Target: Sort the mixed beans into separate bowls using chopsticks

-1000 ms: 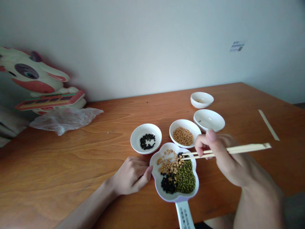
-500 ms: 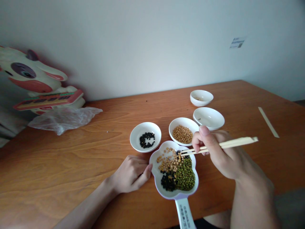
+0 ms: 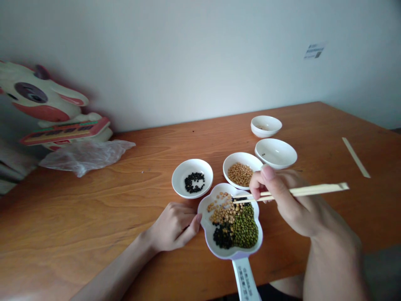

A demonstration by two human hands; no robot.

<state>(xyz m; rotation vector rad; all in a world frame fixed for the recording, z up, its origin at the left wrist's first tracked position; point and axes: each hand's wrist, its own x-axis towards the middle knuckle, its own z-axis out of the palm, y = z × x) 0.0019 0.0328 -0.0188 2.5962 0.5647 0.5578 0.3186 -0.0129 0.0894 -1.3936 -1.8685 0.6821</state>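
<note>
A white, flower-shaped dish with a lilac edge and a long handle lies before me. In it are green mung beans, black beans and yellow soybeans. My left hand rests at the dish's left side, fingers curled and thumb against the rim. My right hand grips a pair of wooden chopsticks, their tips close together in the dish's upper part beside dark beans; I cannot tell whether a bean is pinched. Soybeans fill a white bowl behind the dish; black beans lie in another bowl.
Two more white bowls stand behind, one nearer with a few specks and one farther with pale bits. A flat wooden strip lies at the right. A cow-shaped toy keyboard and a plastic bag are at the left.
The chopstick tips have shifted slightly left over the dish's upper part. My view has moved a little. The left hand stays at the rim.
</note>
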